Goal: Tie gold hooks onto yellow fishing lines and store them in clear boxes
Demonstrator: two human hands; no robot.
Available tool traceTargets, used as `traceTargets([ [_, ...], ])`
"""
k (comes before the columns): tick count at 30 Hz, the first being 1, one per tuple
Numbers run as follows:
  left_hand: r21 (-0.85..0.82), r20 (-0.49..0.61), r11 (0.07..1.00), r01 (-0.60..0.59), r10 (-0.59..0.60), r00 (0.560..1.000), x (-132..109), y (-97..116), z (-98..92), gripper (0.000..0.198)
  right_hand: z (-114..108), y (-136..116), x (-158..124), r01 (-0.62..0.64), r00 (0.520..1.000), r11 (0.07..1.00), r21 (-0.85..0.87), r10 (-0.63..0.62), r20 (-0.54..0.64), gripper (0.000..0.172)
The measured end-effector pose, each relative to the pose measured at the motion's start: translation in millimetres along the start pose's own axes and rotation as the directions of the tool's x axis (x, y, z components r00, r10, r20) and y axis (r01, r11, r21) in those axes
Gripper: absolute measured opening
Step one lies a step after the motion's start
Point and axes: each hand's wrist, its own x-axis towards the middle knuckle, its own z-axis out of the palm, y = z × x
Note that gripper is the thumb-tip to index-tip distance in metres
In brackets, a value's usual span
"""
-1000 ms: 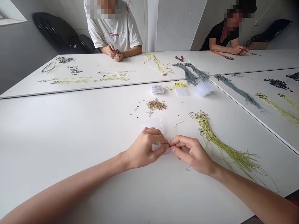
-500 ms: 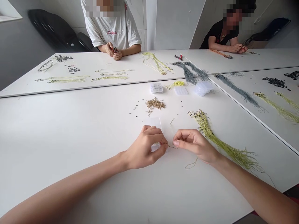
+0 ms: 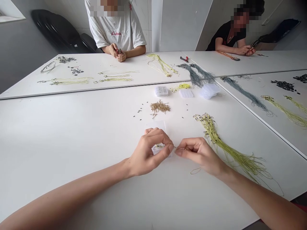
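Note:
My left hand (image 3: pixel 150 151) is curled in a pinch over a small clear plastic packet (image 3: pixel 160 149) on the white table (image 3: pixel 72 134). My right hand (image 3: pixel 199 155) is pinched too, fingertips almost touching the left ones, with a thin yellow-green cord (image 3: pixel 195 171) trailing from it in a loop on the table. A tiny piece sits between the two pinches, too small to name. A bundle of yellow-green cords (image 3: pixel 227 150) lies just right of my right hand.
A heap of small gold metal hooks (image 3: pixel 159 107) and scattered dark beads (image 3: pixel 139 113) lie ahead. Small clear boxes (image 3: pixel 161 91) stand further back. Two other people work at the far tables, with grey cords (image 3: pixel 194 75) and red pliers (image 3: pixel 184 58) nearby.
My right hand pulled away to the right half a second ago, then came back, so the fingertips meet again. The loose cord end in front of my hands is gone from the table.

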Motion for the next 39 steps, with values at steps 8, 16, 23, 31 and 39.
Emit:
traceTargets([
  [8, 0.118, -0.012, 0.993, 0.019, -0.018, 1.0, 0, -4, 2.7, 0.012, -15, -8, -5, 0.11, 0.993, 0.98, 0.167, -0.099, -0.071, 0.02],
  [16, -0.217, 0.0, 0.96, 0.177, -0.181, 0.983, 3, 1, -0.6, 0.02, -8, -3, 0, -0.082, 0.997, 0.964, 0.252, 0.082, 0.008, 0.018],
  [23, -0.164, 0.037, 0.964, 0.21, -0.206, 0.978, 3, -2, 1.9, 0.017, -21, -7, 3, -0.153, 0.988, 0.918, 0.367, 0.135, 0.075, 0.016],
  [31, -0.147, 0.078, 0.968, 0.201, -0.192, 0.978, 3, -2, 1.7, 0.018, -17, -9, 0, -0.154, 0.987, 0.948, 0.28, 0.161, 0.0, 0.015],
  [39, -0.056, 0.144, 0.983, 0.177, -0.168, 0.975, 4, 1, 1.0, 0.017, -13, -3, -2, -0.098, 0.995, 0.987, 0.126, 0.102, -0.025, 0.019],
])
